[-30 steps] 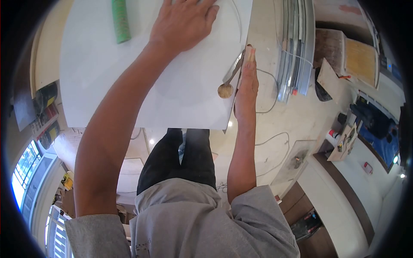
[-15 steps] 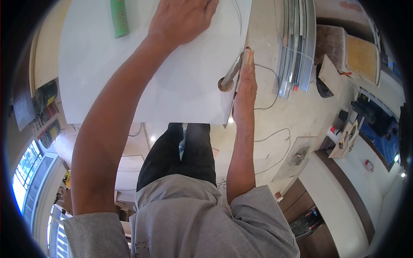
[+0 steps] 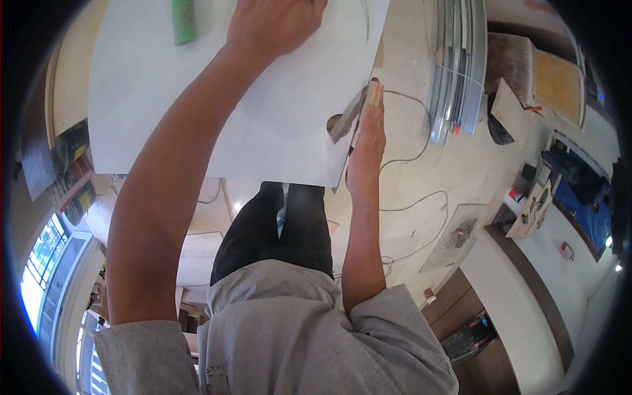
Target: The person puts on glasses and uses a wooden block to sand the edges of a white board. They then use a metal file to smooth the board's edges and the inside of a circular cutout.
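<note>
The board (image 3: 276,125) spans the scene's far middle. The left hand (image 3: 280,23) is over its far part, fingers cut off, their state impossible to tell. The right hand (image 3: 370,141) runs along the right edge, fingers straight and together; any grip cannot be told. A green tube (image 3: 184,23) lies far left; right, a grey strip (image 3: 351,116) overlaps the hole (image 3: 334,122).

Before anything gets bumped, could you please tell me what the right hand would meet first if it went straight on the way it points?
The way looks free as far as the picture shows: the right hand would slide along the edge of the white panel, though depth is unclear.
</note>
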`<state>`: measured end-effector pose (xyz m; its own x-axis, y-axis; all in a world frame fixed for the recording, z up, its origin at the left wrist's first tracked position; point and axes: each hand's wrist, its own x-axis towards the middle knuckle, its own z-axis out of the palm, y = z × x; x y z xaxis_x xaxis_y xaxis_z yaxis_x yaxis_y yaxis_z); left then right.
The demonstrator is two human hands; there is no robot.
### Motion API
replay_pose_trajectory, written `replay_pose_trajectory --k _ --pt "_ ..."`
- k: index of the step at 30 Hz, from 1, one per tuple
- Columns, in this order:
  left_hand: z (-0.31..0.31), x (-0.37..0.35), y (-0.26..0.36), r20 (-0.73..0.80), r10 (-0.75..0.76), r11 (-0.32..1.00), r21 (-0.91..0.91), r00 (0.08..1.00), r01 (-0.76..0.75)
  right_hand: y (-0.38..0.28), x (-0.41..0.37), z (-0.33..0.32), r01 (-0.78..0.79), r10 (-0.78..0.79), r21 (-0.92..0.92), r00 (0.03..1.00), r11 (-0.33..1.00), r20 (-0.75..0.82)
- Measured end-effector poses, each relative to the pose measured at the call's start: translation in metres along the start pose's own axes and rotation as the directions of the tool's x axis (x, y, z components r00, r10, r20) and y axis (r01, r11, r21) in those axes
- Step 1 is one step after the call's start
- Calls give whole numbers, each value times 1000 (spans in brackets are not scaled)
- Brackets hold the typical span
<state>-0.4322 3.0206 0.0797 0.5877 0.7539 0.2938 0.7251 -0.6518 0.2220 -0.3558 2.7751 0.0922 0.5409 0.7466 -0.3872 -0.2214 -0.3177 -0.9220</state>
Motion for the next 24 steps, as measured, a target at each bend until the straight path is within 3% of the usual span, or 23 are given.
replay_pose_trajectory --k 14,24 --pt "6 -1 0 39 1 999 53 999 -3 17 -58 -2 -60 61 26 997 998 -52" --pt "0 -2 -1 25 -1 999 39 1000 0 -9 18 4 11 -13 68 1000 998 23"
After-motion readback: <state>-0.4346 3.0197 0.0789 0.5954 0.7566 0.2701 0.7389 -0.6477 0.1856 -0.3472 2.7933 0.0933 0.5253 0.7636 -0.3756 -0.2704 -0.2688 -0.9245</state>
